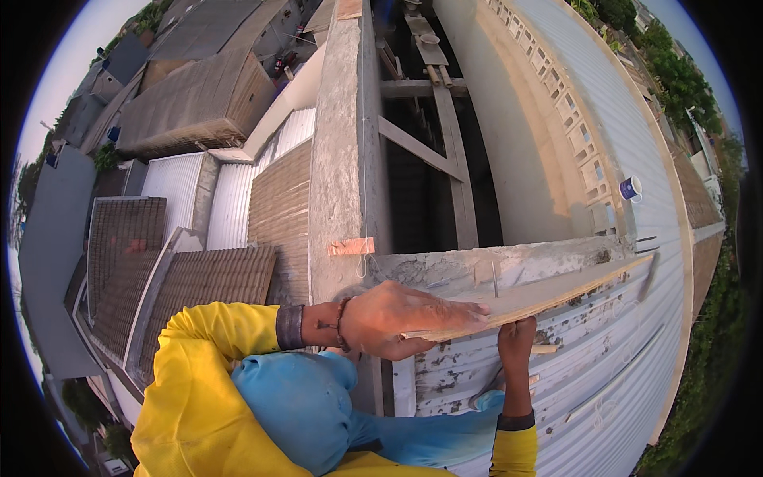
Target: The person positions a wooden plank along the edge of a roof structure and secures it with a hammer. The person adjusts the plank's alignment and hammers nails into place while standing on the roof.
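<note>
1. Where the concrete ledge (556, 253) crosses the view, I watch from afar a wooden board (548, 292) slanting along the ledge's near side, its right end reaching up toward the ledge's far right.
2. The left hand (397, 318), near the ledge's left end, grasps the board's left end: fingers lie extended over the wood, and the thumb sits below its edge.
3. The right hand (518, 338), on the near side of the ledge, is curled with knuckles against the board's lower edge. A small stick of wood (545, 348) pokes out beside it; I cannot tell whether that hand grips the board, the stick or both.
4. A thin metal rod (494, 280) stands up between the board and the ledge. At the ledge's left corner lies a piece of brick (351, 246), with a taut string (364, 143) running away beyond it. Ribbed metal roofing (588, 374) spreads on the near side.
5. I judge the step in hand to be positioning the board against the ledge.
6. As I see it, the next move calls for two steady hands, levelling the board and pressing it flush without catching the rod.
</note>
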Available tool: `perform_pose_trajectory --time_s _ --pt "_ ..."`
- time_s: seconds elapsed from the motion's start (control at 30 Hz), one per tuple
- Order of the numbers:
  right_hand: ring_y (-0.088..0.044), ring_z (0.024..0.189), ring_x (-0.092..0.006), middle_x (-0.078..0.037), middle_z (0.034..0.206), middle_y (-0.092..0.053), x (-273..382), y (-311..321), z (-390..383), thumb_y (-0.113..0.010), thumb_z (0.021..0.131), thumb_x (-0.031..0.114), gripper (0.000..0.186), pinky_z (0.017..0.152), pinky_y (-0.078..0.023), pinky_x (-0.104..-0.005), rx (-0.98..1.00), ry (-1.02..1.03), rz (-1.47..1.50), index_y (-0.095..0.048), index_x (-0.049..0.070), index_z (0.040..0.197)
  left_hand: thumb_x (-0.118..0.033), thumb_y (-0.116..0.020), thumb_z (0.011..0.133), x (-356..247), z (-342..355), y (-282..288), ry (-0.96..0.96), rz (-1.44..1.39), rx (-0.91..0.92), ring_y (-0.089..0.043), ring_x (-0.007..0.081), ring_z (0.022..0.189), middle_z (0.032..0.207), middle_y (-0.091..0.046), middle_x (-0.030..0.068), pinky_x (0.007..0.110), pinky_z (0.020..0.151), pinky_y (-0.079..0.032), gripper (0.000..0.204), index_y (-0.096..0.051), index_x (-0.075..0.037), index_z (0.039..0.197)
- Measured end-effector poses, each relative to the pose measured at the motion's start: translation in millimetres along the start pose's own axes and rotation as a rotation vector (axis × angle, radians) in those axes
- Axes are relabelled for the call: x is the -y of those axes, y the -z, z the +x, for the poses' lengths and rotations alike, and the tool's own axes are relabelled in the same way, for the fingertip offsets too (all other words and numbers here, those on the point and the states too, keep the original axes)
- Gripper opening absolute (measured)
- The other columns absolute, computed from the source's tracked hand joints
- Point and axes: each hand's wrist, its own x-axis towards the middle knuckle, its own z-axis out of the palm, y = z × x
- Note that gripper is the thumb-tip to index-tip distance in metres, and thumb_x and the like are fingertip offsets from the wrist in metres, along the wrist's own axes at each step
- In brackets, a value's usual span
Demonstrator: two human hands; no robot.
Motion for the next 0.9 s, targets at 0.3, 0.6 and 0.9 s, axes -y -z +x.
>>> perform_pose_trajectory --time_s 0.3,0.6,0.9 --pt "-0.047 0.140 -0.0351 -0.021 0.155 -0.045 -11 27 -10 -0.027 0.107 0.070 0.086 0.115 -0.037 -0.0456 -0.198 -0.583 0.693 -0.034 0.002 0.159 -0.003 -0.075 0.088 12 -11 2 -0.069 0.030 0.060 -0.069 0.0323 0.123 0.148 -0.060 0.0166 0.039 0.098 -0.061 0.057 -0.062 -0.006 0.143" --pt "-0.055 0.134 -0.0320 -0.017 0.150 -0.053 23 32 1 -0.055 0.104 0.051 0.075 0.111 -0.047 -0.0456 -0.520 -0.623 1.204 -0.041 -0.005 0.152 -0.023 -0.053 0.105 30 -37 -17 -0.451 0.354 0.223 -0.067 0.0362 0.125 0.150 -0.058 0.0210 0.040 0.093 -0.063 0.042 -0.061 -0.006 0.143" --pt "-0.062 0.125 -0.0322 -0.018 0.137 -0.061 12 36 -12 -0.063 0.100 0.023 0.053 0.107 -0.051 -0.0453 -0.441 -0.812 1.123 -0.050 -0.005 0.142 -0.036 -0.058 0.102 51 -69 -35 -0.469 0.362 0.208 -0.064 0.0355 0.130 0.154 -0.055 0.0173 0.041 0.095 -0.061 0.050 -0.059 -0.011 0.145"
